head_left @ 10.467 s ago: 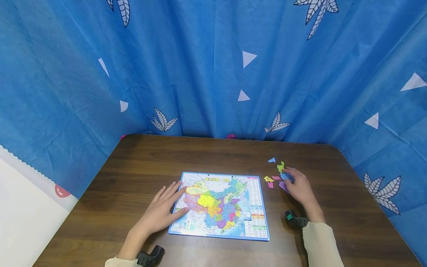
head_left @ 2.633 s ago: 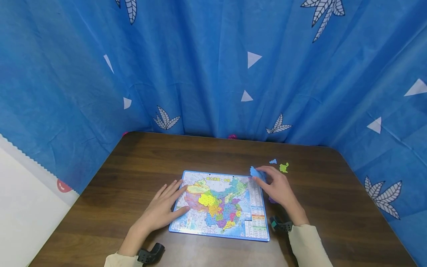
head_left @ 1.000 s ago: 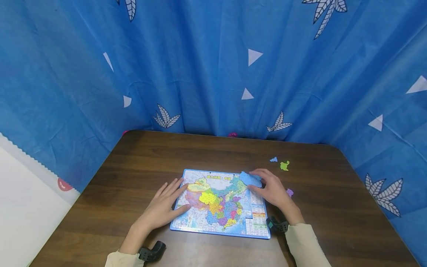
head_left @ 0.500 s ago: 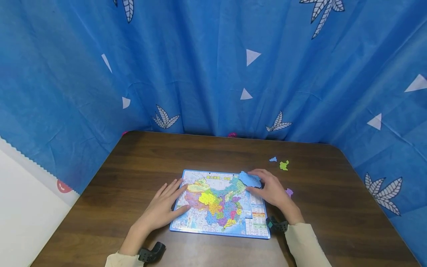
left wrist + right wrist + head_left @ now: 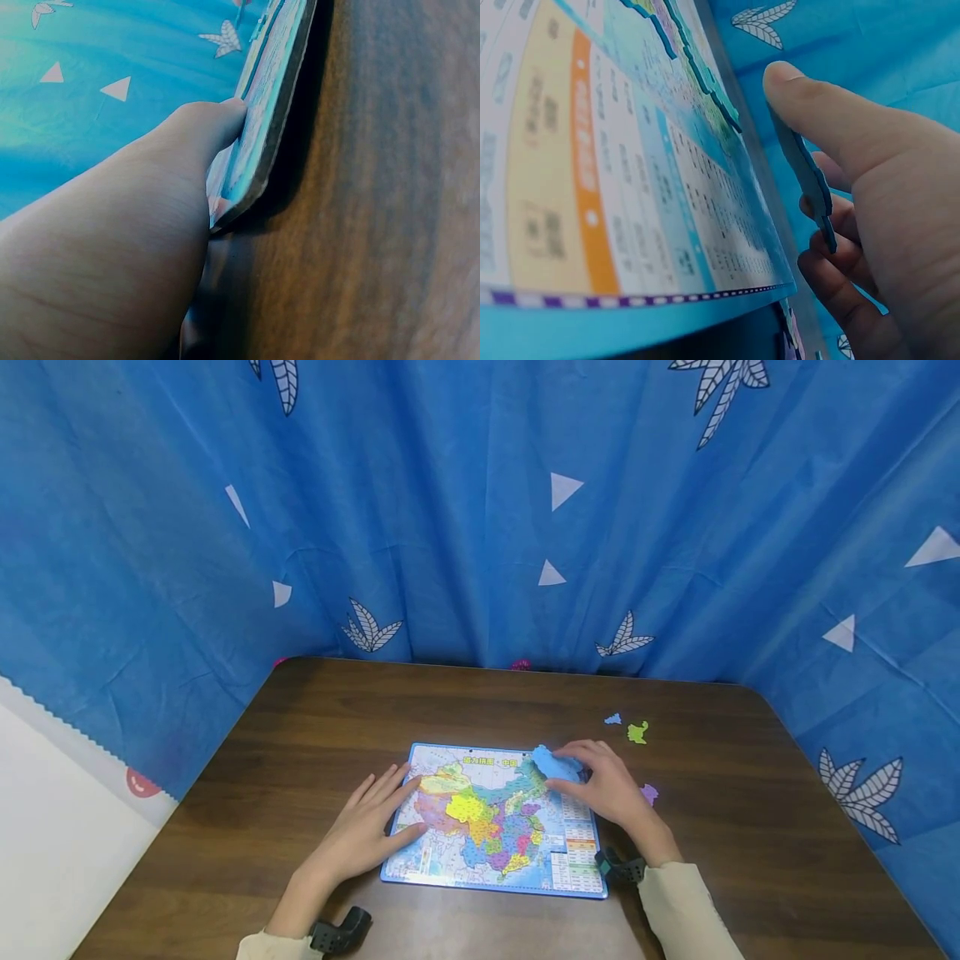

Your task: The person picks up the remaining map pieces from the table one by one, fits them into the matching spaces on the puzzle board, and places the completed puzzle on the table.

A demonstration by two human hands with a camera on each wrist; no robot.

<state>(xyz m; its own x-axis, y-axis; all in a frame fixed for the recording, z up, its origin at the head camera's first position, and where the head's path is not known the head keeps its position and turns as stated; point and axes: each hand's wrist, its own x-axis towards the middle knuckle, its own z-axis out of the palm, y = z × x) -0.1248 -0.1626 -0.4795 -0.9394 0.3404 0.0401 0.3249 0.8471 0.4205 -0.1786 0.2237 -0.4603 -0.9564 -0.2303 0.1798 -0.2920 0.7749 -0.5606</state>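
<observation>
A map puzzle board point(image 5: 491, 868) with a blue rim and coloured provinces lies flat on the table. My left hand point(image 5: 362, 829) rests on its left side with spread fingers; in the left wrist view the thumb point(image 5: 217, 124) lies over the board's edge. Above the board's upper right corner, my right hand point(image 5: 609, 783) pinches a light-blue puzzle piece point(image 5: 553, 763) between thumb and fingers. The right wrist view shows this blue piece point(image 5: 802, 169) edge-on, raised off the board's printed tables. The fingers hide part of it.
Three loose puzzle pieces lie on the wooden table point(image 5: 247, 793) right of the board: a small blue one point(image 5: 612, 719), a green one point(image 5: 637, 732) and a purple one point(image 5: 649, 793), partly behind the right wrist. A blue curtain point(image 5: 450, 527) hangs behind the table.
The right hand has gone from the loose pieces to the board with the blue piece, lately drifting slightly left. Yellow and pink pieces no longer show on the table. The left hand stays put.
</observation>
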